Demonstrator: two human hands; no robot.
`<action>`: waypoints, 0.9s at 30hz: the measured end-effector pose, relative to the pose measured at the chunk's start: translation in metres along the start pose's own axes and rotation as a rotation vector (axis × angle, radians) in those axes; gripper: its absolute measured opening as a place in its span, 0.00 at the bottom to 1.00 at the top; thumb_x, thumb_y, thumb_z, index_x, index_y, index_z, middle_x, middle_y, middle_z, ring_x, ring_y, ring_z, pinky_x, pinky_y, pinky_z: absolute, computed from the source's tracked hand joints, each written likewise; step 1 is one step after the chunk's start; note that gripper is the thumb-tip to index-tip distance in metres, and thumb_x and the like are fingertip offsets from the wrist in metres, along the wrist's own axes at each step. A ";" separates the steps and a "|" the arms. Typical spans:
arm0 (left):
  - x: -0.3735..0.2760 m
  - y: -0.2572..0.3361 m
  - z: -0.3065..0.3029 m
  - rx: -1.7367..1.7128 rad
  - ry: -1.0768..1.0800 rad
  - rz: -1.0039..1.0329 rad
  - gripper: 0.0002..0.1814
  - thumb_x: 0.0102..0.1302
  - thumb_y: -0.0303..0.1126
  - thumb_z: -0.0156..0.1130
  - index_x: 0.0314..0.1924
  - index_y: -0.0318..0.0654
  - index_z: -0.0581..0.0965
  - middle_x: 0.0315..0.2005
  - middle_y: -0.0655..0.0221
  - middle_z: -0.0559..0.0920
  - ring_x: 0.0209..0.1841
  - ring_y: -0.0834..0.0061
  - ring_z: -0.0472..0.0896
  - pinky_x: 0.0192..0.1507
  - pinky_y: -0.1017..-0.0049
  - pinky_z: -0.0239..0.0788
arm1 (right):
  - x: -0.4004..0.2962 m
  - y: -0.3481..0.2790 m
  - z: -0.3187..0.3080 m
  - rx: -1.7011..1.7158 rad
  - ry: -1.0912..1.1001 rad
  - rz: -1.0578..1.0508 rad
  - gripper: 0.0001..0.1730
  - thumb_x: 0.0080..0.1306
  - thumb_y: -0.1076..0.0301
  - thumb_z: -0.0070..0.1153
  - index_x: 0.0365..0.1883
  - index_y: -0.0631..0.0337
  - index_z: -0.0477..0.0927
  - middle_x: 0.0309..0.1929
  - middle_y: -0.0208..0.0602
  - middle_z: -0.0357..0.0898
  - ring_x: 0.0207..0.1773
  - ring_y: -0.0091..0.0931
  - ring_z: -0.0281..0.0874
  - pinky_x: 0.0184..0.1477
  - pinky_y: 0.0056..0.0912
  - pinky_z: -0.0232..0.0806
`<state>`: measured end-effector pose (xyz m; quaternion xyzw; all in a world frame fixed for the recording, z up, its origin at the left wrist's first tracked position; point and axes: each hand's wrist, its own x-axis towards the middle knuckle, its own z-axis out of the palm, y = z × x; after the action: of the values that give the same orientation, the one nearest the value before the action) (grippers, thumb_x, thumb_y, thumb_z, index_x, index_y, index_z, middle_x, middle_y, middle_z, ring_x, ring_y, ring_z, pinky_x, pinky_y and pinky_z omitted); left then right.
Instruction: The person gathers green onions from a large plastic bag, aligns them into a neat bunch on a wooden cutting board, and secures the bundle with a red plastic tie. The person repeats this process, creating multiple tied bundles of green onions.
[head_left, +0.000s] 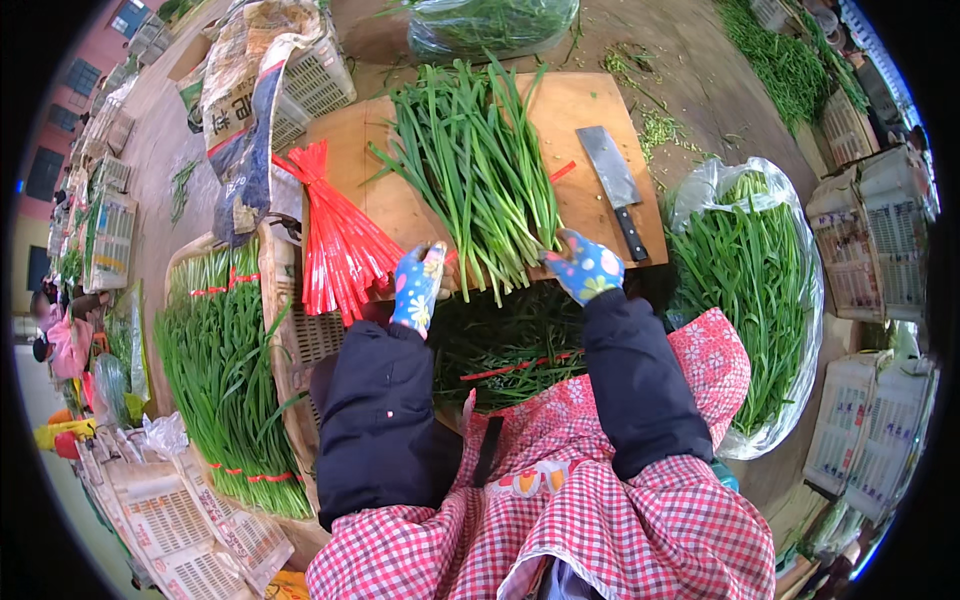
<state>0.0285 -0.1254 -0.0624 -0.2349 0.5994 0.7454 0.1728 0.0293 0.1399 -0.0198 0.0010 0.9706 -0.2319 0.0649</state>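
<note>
A loose pile of long green garlic chives (480, 165) lies on a wooden board (345, 135), cut ends towards me. My right hand (586, 266), in a blue flowered glove, has its fingers on the stalk ends at the pile's lower right. My left hand (420, 289), gloved alike, is at the board's near edge, left of the stalks; whether its fingers hold anything cannot be made out. Beside it a fan of red ties (337, 232) hangs over the board's left side. A cleaver (611, 176) with a black handle rests on the right of the board, near a short red strip (562, 172).
Left stands a crate (274, 300) of chives bundled with red ties (232, 390). A plastic-lined container of loose greens (742, 285) is at the right. Beyond the board lie a bagged heap (491, 26) and a sack-draped crate (315, 82). More greens (517, 337) lie below the board.
</note>
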 end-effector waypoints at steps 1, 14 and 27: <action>-0.002 -0.005 -0.006 -0.134 -0.032 -0.016 0.10 0.64 0.40 0.54 0.34 0.42 0.74 0.18 0.73 0.74 0.14 0.80 0.71 0.14 0.78 0.63 | -0.009 0.001 -0.004 0.083 0.041 0.005 0.23 0.56 0.46 0.55 0.43 0.52 0.77 0.30 0.39 0.80 0.34 0.36 0.78 0.33 0.38 0.68; -0.001 -0.042 0.019 -0.672 0.127 -0.136 0.10 0.63 0.38 0.51 0.38 0.40 0.72 0.23 0.67 0.78 0.20 0.71 0.75 0.23 0.73 0.72 | -0.030 -0.043 0.011 0.950 -0.214 -0.049 0.11 0.62 0.66 0.52 0.40 0.60 0.78 0.25 0.31 0.77 0.24 0.19 0.71 0.28 0.21 0.64; 0.074 -0.009 -0.043 -0.037 -0.256 -0.147 0.08 0.65 0.34 0.51 0.36 0.37 0.73 0.18 0.69 0.74 0.20 0.71 0.76 0.20 0.70 0.68 | -0.020 -0.042 0.016 0.367 0.054 -0.418 0.09 0.60 0.63 0.52 0.35 0.55 0.78 0.31 0.39 0.79 0.34 0.38 0.77 0.34 0.35 0.69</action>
<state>-0.0217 -0.1671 -0.1179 -0.1844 0.5397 0.7655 0.2978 0.0501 0.0956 -0.0123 -0.1814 0.8929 -0.4119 -0.0115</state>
